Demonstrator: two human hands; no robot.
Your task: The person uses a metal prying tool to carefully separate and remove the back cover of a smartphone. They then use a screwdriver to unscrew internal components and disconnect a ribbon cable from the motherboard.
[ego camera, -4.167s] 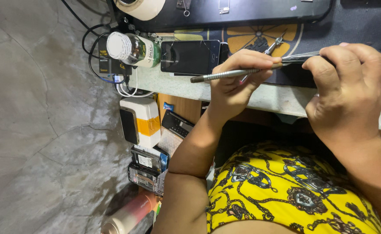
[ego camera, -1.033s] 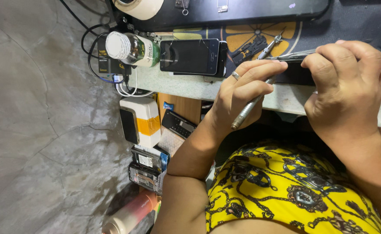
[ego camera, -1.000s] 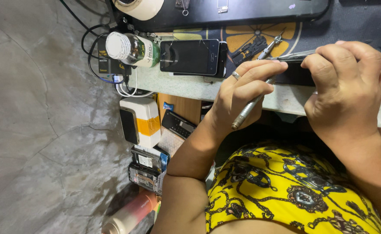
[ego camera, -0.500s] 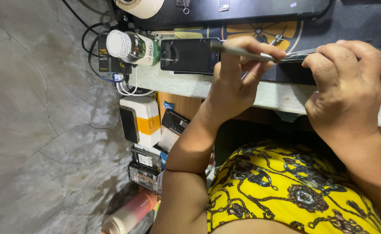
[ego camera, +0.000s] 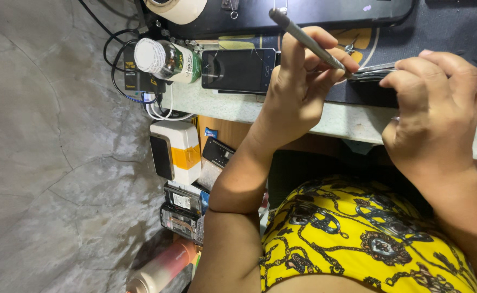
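Grey metal screwdriver (ego camera: 303,37) is pinched between the fingers of our left hand (ego camera: 298,92), its tip down at the dark phone (ego camera: 371,73) lying on the bench mat (ego camera: 444,27). Our right hand (ego camera: 439,108) presses closed fingers on that phone. Another black phone (ego camera: 238,69) lies just beside a white-capped bottle (ego camera: 168,59)

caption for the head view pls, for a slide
Left hand holds a grey tool; right hand steadies a dark device.
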